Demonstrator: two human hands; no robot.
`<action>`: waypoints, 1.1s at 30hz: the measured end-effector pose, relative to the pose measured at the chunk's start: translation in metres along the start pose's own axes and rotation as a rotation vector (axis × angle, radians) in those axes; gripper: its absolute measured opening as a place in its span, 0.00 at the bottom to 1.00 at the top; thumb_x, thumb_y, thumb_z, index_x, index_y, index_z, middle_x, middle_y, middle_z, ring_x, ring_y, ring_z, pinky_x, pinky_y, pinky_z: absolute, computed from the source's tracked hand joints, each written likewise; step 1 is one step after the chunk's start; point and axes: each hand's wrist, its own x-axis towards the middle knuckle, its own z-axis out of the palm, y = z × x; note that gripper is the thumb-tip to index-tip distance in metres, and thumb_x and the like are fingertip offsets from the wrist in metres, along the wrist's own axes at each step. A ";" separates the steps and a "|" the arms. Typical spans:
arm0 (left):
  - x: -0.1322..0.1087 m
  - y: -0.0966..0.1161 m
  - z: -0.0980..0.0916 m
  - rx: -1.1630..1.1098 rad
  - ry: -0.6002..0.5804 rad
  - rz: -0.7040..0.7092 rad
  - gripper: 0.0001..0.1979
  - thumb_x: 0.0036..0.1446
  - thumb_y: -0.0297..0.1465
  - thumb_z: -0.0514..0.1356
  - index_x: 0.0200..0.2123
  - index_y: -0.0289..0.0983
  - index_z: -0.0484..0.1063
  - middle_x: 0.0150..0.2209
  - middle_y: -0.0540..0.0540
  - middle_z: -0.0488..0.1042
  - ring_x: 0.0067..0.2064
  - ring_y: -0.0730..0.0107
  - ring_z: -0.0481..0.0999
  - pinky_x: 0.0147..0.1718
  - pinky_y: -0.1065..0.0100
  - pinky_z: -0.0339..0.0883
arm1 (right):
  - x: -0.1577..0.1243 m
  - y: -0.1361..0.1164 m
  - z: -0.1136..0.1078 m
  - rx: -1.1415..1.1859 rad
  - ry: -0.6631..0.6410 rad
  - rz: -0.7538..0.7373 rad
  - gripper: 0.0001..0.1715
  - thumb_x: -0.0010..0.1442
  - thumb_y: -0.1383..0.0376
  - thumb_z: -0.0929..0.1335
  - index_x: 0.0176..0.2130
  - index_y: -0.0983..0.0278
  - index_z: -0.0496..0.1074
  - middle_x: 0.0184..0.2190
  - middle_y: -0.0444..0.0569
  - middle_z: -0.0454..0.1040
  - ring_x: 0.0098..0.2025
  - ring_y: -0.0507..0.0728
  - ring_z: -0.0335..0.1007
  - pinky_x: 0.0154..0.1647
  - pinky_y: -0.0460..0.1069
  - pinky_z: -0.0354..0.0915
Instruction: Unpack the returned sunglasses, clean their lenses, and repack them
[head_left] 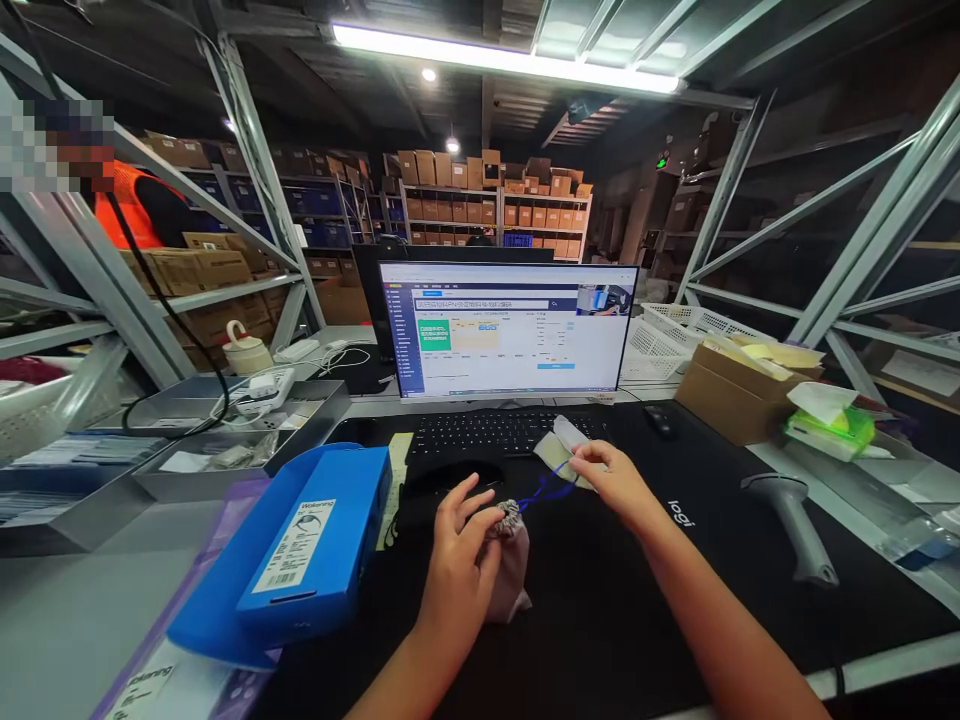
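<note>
One black "logi" mat [600,640] covers much of a grey table [889,657]. Midway along the near edge is one small greyish-pink cloth drawstring pouch [513,575], partly hidden by the left hand [455,550], whose thumb and forefinger pinch its gathered neck, other fingers spread. The right hand [611,480] pinches the pouch's blue cord [553,490]. Toward the left edge lies one bright-blue box [349,520], its small print unreadable; toward the right, one grey handheld scanner [796,525]. One black keyboard [480,435] fronts one lit monitor [514,335] at the far edge. Beyond, metal shelves [500,208] hold uncountable brown cartons; one orange-clad person [127,210] is partly hidden.
</note>
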 end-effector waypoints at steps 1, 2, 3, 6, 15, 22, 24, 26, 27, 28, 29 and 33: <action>0.000 0.000 -0.001 -0.003 -0.014 -0.009 0.14 0.54 0.21 0.60 0.38 0.43 0.80 0.61 0.41 0.62 0.55 0.55 0.73 0.60 0.52 0.65 | 0.001 0.000 -0.003 -0.077 0.026 -0.051 0.13 0.48 0.59 0.73 0.35 0.63 0.75 0.47 0.56 0.74 0.47 0.65 0.71 0.50 0.60 0.67; 0.000 0.001 -0.001 -0.001 -0.030 -0.016 0.13 0.54 0.20 0.60 0.37 0.43 0.80 0.61 0.41 0.63 0.54 0.55 0.74 0.60 0.52 0.65 | -0.001 -0.002 -0.006 -0.129 0.035 -0.138 0.17 0.48 0.62 0.74 0.40 0.62 0.75 0.50 0.56 0.73 0.48 0.64 0.71 0.51 0.60 0.66; 0.000 0.001 -0.001 0.003 -0.048 -0.022 0.13 0.53 0.20 0.60 0.37 0.42 0.80 0.61 0.41 0.63 0.54 0.55 0.74 0.60 0.51 0.65 | -0.006 -0.006 -0.007 -0.178 -0.003 -0.254 0.22 0.51 0.63 0.73 0.47 0.60 0.74 0.54 0.55 0.70 0.51 0.64 0.70 0.53 0.59 0.66; 0.002 0.005 -0.002 0.015 -0.113 -0.026 0.13 0.53 0.21 0.60 0.37 0.43 0.80 0.61 0.41 0.63 0.53 0.55 0.74 0.59 0.51 0.66 | -0.029 -0.018 0.000 -0.211 -0.401 -0.570 0.26 0.58 0.63 0.72 0.56 0.55 0.71 0.64 0.52 0.62 0.63 0.62 0.61 0.62 0.58 0.60; 0.007 0.015 -0.017 0.145 -0.283 0.082 0.09 0.52 0.20 0.60 0.31 0.39 0.75 0.56 0.42 0.65 0.51 0.61 0.74 0.54 0.54 0.70 | -0.050 -0.011 0.039 -0.226 -0.529 -0.722 0.12 0.58 0.70 0.72 0.44 0.60 0.74 0.54 0.52 0.72 0.54 0.58 0.71 0.54 0.52 0.68; 0.012 0.024 -0.037 0.305 -0.473 0.241 0.10 0.48 0.17 0.60 0.29 0.39 0.71 0.54 0.44 0.67 0.52 0.63 0.73 0.51 0.63 0.71 | -0.050 -0.020 0.030 -0.515 -0.599 -0.881 0.05 0.63 0.64 0.69 0.41 0.61 0.72 0.57 0.55 0.67 0.56 0.59 0.66 0.51 0.52 0.68; 0.016 0.028 -0.049 0.481 -0.472 0.336 0.08 0.49 0.20 0.61 0.29 0.38 0.69 0.54 0.43 0.68 0.51 0.60 0.74 0.46 0.62 0.73 | -0.048 -0.022 0.025 -0.590 -0.570 -0.911 0.04 0.64 0.66 0.69 0.41 0.62 0.72 0.57 0.55 0.66 0.58 0.60 0.65 0.53 0.53 0.67; 0.019 0.029 -0.061 0.693 -0.416 0.477 0.06 0.50 0.22 0.62 0.28 0.38 0.68 0.51 0.41 0.70 0.49 0.56 0.75 0.41 0.60 0.75 | -0.046 -0.025 0.021 -0.688 -0.518 -0.947 0.03 0.62 0.68 0.69 0.40 0.62 0.72 0.57 0.55 0.66 0.60 0.62 0.62 0.56 0.56 0.66; 0.019 0.028 -0.067 0.793 -0.377 0.553 0.06 0.51 0.24 0.62 0.28 0.37 0.68 0.49 0.40 0.72 0.48 0.54 0.75 0.39 0.59 0.75 | -0.045 -0.026 0.019 -0.732 -0.490 -0.963 0.02 0.62 0.68 0.69 0.39 0.63 0.71 0.56 0.55 0.67 0.61 0.63 0.61 0.57 0.57 0.65; 0.019 0.026 -0.071 0.877 -0.333 0.625 0.05 0.52 0.25 0.62 0.28 0.37 0.67 0.46 0.40 0.73 0.47 0.52 0.75 0.37 0.59 0.75 | -0.045 -0.027 0.017 -0.769 -0.468 -0.972 0.02 0.62 0.67 0.69 0.37 0.63 0.71 0.55 0.55 0.68 0.60 0.64 0.62 0.57 0.59 0.65; 0.017 0.024 -0.074 0.937 -0.291 0.683 0.05 0.54 0.25 0.62 0.29 0.37 0.67 0.44 0.40 0.73 0.46 0.52 0.75 0.36 0.59 0.74 | -0.046 -0.027 0.017 -0.797 -0.451 -0.974 0.02 0.62 0.67 0.69 0.36 0.63 0.71 0.54 0.55 0.69 0.59 0.64 0.63 0.56 0.59 0.65; 0.001 0.009 -0.067 0.878 -0.173 0.706 0.04 0.61 0.25 0.56 0.32 0.36 0.66 0.42 0.41 0.73 0.43 0.59 0.76 0.36 0.63 0.74 | -0.052 -0.024 0.020 -0.803 -0.479 -0.936 0.03 0.64 0.68 0.67 0.36 0.64 0.71 0.55 0.55 0.70 0.53 0.61 0.69 0.51 0.56 0.69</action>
